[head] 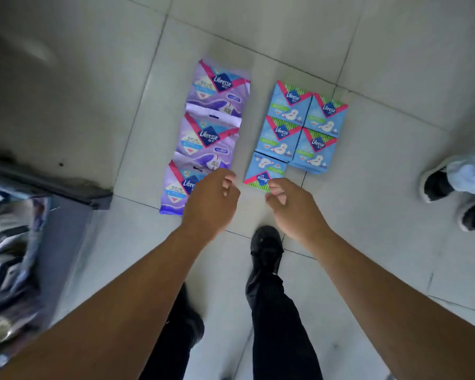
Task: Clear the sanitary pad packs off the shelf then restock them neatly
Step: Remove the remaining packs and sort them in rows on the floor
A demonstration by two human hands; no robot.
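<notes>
Behind left hand (210, 200), purple pack (176, 192) half-hidden.

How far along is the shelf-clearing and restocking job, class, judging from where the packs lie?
Done: three purple packs and five blue packs lie in rows on the floor. In hand: nothing; the left hand and right hand hover empty above the nearest packs. Left: restocking all eight.
</notes>
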